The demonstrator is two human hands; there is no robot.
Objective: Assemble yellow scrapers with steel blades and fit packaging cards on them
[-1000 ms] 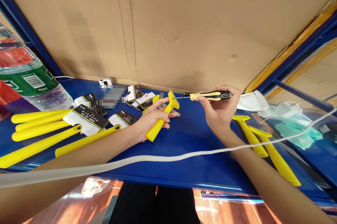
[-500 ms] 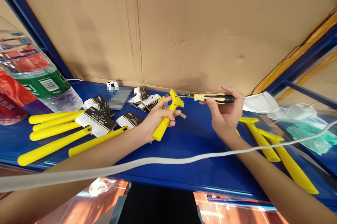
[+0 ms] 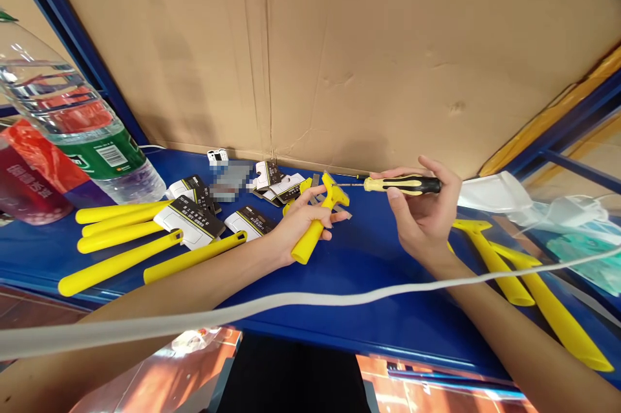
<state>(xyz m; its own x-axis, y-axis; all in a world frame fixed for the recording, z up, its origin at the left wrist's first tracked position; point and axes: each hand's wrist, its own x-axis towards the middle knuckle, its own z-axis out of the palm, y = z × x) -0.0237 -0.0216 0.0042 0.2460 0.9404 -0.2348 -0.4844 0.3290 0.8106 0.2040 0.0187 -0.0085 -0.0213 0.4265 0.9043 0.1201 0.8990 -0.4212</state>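
My left hand (image 3: 309,222) is closed around a yellow scraper head (image 3: 310,241), a T-shaped piece with a hollow round socket pointing down toward me. A black and cream screwdriver (image 3: 405,186) lies level in the fingers of my right hand (image 3: 429,212). Its thin shaft points left, and the tip meets the upper part of the scraper head; how it sits there is too small to tell. A flat metal blade (image 3: 345,213) shows by my left fingertips, partly hidden. More yellow T-shaped heads (image 3: 485,264) lie beside my right forearm.
Yellow handles (image 3: 121,263) with black-and-white cards (image 3: 191,222) lie left on the blue shelf (image 3: 339,309). A large water bottle (image 3: 109,154) stands far left. Cardboard (image 3: 363,57) walls the back. A white cable (image 3: 301,298) crosses in front of my forearms. White plastic packaging (image 3: 490,193) lies right.
The whole view has shifted, so most things appear slightly farther right. Both hands keep their holds, and the screwdriver tip is still at the scraper head.
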